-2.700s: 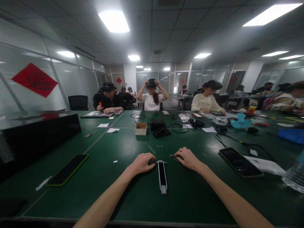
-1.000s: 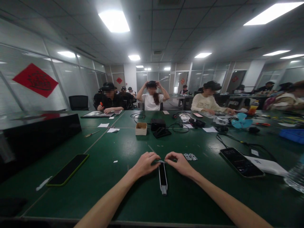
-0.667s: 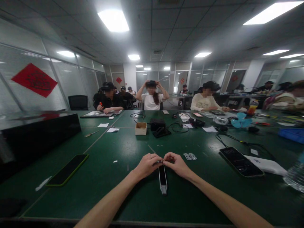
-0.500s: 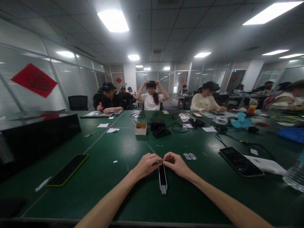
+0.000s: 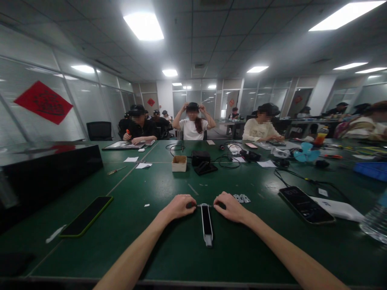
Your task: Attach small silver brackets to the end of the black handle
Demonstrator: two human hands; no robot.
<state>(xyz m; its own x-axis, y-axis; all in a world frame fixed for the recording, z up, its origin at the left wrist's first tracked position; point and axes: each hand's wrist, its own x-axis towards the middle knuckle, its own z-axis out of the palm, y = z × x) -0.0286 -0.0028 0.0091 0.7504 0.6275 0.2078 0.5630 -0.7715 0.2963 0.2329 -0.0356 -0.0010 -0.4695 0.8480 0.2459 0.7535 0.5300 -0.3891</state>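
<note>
A long narrow strip with a black face and a silver-white frame (image 5: 207, 223) lies on the green table, its pale tip toward me. My left hand (image 5: 180, 205) rests just left of its far end, thumb and fingertips pinched together. On the other side my right hand (image 5: 230, 206) is curled in a similar pinch. Thin light bits stick out from the strip's far end toward both sets of fingertips; what each pinch holds is too small to name. Small grey metal plates (image 5: 242, 198) lie just beyond my right hand.
A green-edged phone (image 5: 86, 216) lies left; another phone (image 5: 306, 204) and a water bottle (image 5: 375, 219) are at right. Farther off stand a small open box (image 5: 179, 164), a black device (image 5: 201, 158) and a blue fan (image 5: 306, 152). Several people sit across the table.
My hands were together over the strip's far end; now they have parted, left hand to the left and right hand to the right. The strip's far end is uncovered.
</note>
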